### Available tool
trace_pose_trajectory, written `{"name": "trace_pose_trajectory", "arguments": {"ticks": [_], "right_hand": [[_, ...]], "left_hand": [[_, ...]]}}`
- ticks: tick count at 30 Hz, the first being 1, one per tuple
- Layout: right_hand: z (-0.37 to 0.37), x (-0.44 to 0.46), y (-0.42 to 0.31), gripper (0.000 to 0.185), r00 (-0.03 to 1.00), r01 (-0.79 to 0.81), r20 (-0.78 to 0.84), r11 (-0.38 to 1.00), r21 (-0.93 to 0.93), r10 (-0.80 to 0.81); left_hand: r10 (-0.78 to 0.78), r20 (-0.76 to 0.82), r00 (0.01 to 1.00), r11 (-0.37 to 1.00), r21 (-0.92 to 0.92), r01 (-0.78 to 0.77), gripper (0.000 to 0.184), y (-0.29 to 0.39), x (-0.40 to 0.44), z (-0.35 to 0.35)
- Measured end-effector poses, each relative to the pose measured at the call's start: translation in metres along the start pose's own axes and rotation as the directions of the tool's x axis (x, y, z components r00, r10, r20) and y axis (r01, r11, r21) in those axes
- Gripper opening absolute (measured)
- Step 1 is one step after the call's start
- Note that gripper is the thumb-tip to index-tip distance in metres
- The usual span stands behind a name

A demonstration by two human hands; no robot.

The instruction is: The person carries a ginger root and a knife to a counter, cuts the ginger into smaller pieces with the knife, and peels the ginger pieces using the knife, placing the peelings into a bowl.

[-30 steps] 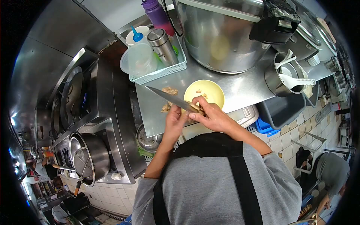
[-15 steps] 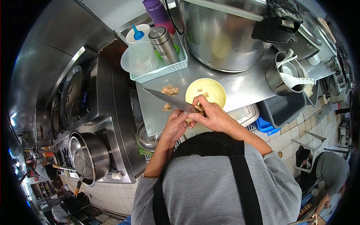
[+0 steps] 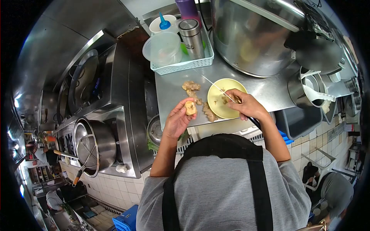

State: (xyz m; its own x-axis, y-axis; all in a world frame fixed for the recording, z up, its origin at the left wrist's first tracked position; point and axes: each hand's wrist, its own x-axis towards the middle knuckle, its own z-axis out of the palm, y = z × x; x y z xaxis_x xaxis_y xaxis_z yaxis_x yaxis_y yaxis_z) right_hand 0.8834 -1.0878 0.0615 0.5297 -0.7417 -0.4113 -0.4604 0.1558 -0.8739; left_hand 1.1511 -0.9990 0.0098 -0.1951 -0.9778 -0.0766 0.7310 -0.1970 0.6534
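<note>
Left of the yellow bowl (image 3: 222, 111), I see the left hand (image 3: 179, 117) pinching a ginger piece (image 3: 190, 108) (likely light, stiff, slick), best held by its sides; the right hand (image 3: 248, 106) grips a knife (image 3: 218, 89).

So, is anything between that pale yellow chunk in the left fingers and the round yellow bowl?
Yes: lumpy brown root pieces lie on the metal counter between the chunk and the bowl. A thin-bladed knife in the right fingers slants over the bowl's left side and may crowd the way.

L hand (image 3: 179, 119) grips w/ palm up, R hand (image 3: 249, 106) w/ palm down.
</note>
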Motion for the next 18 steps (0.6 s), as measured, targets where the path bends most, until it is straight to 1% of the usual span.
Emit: {"name": "trace_pose_trajectory", "arguments": {"ticks": [3,4,6,8,9,10,12,13,15,16,18], "right_hand": [[0.0,-0.001,-0.01,0.046,0.999,-0.029,-0.041,0.981,-0.191,0.022],[0.002,-0.002,-0.011,0.045,0.997,0.015,-0.066,0.967,-0.254,-0.033],[0.004,-0.004,-0.013,0.046,0.984,0.091,-0.109,0.92,-0.381,-0.142],[0.005,-0.004,-0.007,0.044,0.926,0.258,-0.14,0.856,-0.448,-0.352],[0.007,-0.004,-0.01,0.044,0.879,0.338,-0.146,0.809,-0.481,-0.454],[0.007,-0.007,-0.015,0.044,0.918,0.256,-0.155,0.844,-0.471,-0.365],[0.006,-0.015,-0.028,0.045,0.969,0.085,-0.17,0.888,-0.452,-0.179],[0.006,-0.016,-0.027,0.045,0.971,0.055,-0.188,0.907,-0.418,-0.145],[0.004,-0.016,-0.018,0.046,0.973,-0.007,-0.219,0.937,-0.349,-0.075],[0.003,-0.016,-0.013,0.047,0.974,-0.004,-0.221,0.962,-0.272,-0.058],[0.003,-0.018,0.001,0.05,0.975,-0.003,-0.222,0.994,-0.108,-0.022]], "left_hand": [[0.014,-0.094,0.995,0.989,0.15,0.0,0.038,0.01,-0.001,-0.008],[0.058,-0.165,0.984,0.96,0.281,-0.01,0.036,0.013,0.0,-0.015],[0.166,-0.28,0.945,0.852,0.523,0.005,0.034,0.015,0.006,-0.039],[0.202,-0.386,0.9,0.71,0.691,0.136,0.033,0.017,0.015,-0.068],[0.233,-0.433,0.871,0.622,0.755,0.209,0.033,0.02,0.019,-0.071],[0.237,-0.457,0.857,0.573,0.778,0.256,0.031,0.019,0.022,-0.073],[0.25,-0.404,0.88,0.424,0.862,0.276,0.03,0.022,0.026,-0.076],[0.253,-0.377,0.891,0.345,0.896,0.28,0.029,0.023,0.028,-0.076],[0.366,-0.244,0.898,0.06,0.969,0.239,0.028,0.028,0.029,-0.077],[0.407,-0.168,0.898,-0.088,0.971,0.221,0.028,0.03,0.028,-0.076],[0.477,-0.108,0.872,-0.151,0.968,0.202,0.026,0.033,0.022,-0.059]]}}
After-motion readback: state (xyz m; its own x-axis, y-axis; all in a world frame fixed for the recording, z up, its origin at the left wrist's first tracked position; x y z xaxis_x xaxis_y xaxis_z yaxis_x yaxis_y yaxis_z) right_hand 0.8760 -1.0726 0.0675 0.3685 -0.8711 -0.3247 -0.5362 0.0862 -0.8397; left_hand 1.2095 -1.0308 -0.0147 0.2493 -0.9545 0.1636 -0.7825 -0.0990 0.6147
